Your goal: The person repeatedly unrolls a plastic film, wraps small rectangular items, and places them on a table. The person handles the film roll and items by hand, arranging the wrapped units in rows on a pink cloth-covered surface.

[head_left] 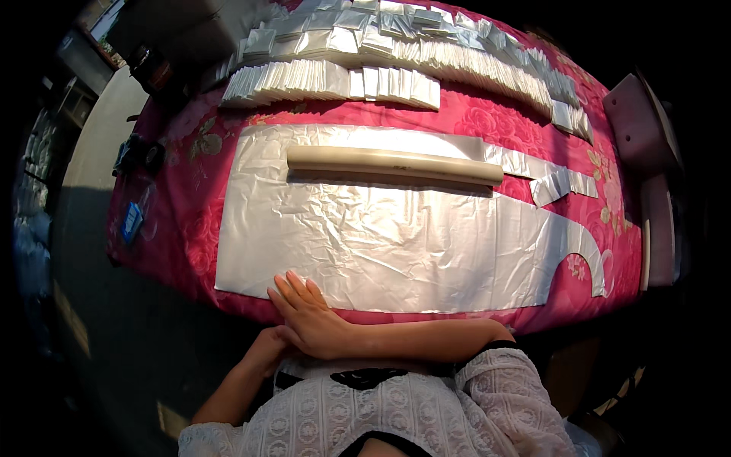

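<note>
A stack of thin white plastic bags point(365, 251) lies flat and creased before me, its curved handle strips on the right. Across its far part rests a long beige tube point(396, 165), like a plastic pipe. My right hand point(312, 320) reaches across my body to the near left edge of the bags, fingers stretched out and their tips on the plastic. It holds nothing. Just below it, against its wrist side, is my left hand point(272, 344); its fingers are mostly hidden by the right hand.
Rows of folded white plastic packets point(487, 68) stand along the far side of the pink flowered tablecloth point(183, 175). A small blue-and-white packet point(132, 222) and a dark roll-like object point(154, 158) lie at the left. A pale pink box-like piece point(643, 126) stands at the right edge.
</note>
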Tool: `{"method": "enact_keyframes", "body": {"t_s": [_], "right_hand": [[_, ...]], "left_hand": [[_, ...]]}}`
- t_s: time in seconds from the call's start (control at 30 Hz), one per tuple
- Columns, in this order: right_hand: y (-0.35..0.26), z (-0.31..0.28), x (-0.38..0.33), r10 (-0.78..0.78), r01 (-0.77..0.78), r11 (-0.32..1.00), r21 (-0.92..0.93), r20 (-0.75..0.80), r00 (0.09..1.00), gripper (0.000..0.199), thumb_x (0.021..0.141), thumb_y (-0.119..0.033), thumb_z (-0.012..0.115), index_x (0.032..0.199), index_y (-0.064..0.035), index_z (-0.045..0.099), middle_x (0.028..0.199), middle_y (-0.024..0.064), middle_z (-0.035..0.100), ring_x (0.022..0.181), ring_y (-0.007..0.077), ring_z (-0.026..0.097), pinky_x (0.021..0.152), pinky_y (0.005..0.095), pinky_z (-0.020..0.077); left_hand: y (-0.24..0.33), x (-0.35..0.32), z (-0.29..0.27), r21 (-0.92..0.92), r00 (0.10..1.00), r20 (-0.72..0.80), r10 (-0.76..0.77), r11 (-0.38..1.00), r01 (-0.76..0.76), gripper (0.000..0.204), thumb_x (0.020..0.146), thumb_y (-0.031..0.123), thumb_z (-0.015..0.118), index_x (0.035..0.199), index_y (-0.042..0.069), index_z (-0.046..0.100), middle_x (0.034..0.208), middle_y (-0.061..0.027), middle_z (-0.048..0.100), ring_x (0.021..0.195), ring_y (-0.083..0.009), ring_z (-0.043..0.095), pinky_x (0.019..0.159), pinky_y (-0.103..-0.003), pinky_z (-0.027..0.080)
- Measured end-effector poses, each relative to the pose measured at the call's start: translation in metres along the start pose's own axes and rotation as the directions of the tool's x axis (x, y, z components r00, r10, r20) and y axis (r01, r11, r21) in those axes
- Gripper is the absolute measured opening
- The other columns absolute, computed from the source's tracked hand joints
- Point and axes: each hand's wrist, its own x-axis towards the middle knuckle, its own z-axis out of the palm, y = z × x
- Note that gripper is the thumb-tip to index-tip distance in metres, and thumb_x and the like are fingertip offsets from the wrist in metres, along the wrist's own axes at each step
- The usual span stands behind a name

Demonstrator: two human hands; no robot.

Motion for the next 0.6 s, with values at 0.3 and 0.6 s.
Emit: {"method": "enact_keyframes", "body": {"t_s": [0.3,0.6], "right_hand": [[0.023,-0.102,-0.002,-0.150,0.284,0.856,-0.433,0.319,0.936,0.019,0.076,-0.021,0.063,0.088,-0.0076,0.066,0.116,0.0085,0.056,0.125,0.0273,0.035,0.105,0.0432,0.0242],[0.184,-0.320,0.044,0.420,-0.119,0.882,0.456,-0.648,0.635,0.022,0.081,-0.019,0.068,0.092,0.0005,0.064,0.082,0.0032,0.064,0.073,0.0091,0.057,0.067,0.0224,0.0433]], "left_hand": [[0.077,-0.034,0.049,0.830,0.816,0.217,0.537,0.338,-0.443,0.028,0.069,0.010,0.069,0.096,0.004,0.064,0.098,-0.0130,0.065,0.089,-0.0242,0.063,0.078,-0.031,0.049],[0.098,-0.009,0.066,0.721,0.701,0.339,0.628,0.306,-0.622,0.035,0.070,0.006,0.068,0.105,0.003,0.061,0.104,-0.0135,0.063,0.095,-0.0230,0.061,0.082,-0.031,0.048]]}}
